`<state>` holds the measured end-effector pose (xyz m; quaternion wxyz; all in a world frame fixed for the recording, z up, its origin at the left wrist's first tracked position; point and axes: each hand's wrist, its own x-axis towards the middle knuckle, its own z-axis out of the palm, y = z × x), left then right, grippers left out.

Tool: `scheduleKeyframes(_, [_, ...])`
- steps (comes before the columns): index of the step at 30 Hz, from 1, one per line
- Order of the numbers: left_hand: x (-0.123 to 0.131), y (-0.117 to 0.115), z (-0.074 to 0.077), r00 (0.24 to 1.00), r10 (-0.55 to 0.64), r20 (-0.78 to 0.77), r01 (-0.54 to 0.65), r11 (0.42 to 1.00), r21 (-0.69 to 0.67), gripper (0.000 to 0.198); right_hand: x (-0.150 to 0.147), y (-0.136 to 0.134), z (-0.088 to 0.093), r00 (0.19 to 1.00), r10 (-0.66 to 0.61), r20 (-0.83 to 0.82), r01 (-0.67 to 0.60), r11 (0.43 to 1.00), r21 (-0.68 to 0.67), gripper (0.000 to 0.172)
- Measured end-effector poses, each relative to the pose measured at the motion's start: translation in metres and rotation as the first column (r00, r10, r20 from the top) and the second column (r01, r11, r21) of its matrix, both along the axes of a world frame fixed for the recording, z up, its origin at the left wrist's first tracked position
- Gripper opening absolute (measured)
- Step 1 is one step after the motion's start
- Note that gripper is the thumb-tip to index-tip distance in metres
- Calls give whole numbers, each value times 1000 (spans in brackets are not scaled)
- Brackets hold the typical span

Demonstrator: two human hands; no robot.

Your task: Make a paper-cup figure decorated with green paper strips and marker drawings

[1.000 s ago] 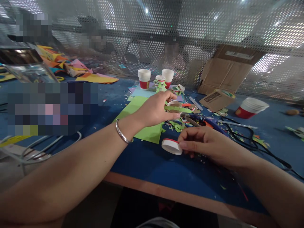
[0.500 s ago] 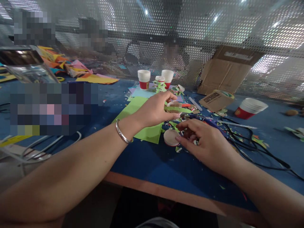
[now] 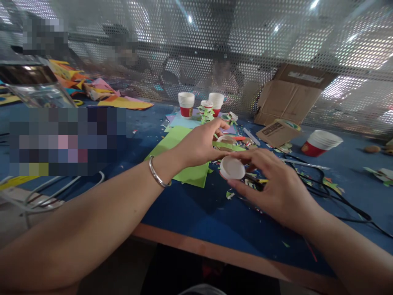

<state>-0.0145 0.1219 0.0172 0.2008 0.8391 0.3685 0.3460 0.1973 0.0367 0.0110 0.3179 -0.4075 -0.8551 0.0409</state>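
My left hand [image 3: 201, 141] reaches over the green paper sheet [image 3: 192, 176], its thumb and fingers around a cut paper cup piece [image 3: 226, 141] with a green strip across it. Fingers of that hand partly hide this piece. Close beside it, my right hand [image 3: 273, 180] pinches a shallow white cup bottom [image 3: 232, 167] between thumb and fingers. The cup bottom is tilted up off the table, its round pale face showing. Behind it, scissors [image 3: 254, 179] are mostly covered by my right hand.
Stacked paper cups [image 3: 186, 104] stand at the back, near a cup piece with green paper bits [image 3: 206, 110]. Another cup stack [image 3: 321, 142], a cardboard box [image 3: 296, 94] and a black cable [image 3: 346, 211] lie to the right. A clear jar [image 3: 39, 90] is at left.
My right hand has taken hold of the white cup bottom and lifted it from the table, slightly up and right. My left hand stays nearly where it was.
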Motion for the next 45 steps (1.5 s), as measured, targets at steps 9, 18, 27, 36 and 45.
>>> scheduleKeyframes(9, [7,-6,-3,994,-98,42,99,995,-13,86,15,10,6,978,-184,-102,191,980,59,34])
scheduleKeyframes(18, [15,-21,2,982,-191,5,191,981,33,85,17,15,4,978,-159,-133,160,987,0,37])
scheduleKeyframes(27, [14,-20,-1,983,-172,-56,176,981,76,76,17,13,3,982,-143,-121,147,989,27,37])
scheduleKeyframes(36, [16,-18,-5,975,-221,27,219,973,67,68,18,18,-1,975,-133,-180,117,989,-95,37])
scheduleKeyframes(45, [11,-15,4,866,-283,413,463,764,-449,69,18,17,0,960,-96,-263,50,983,-178,35])
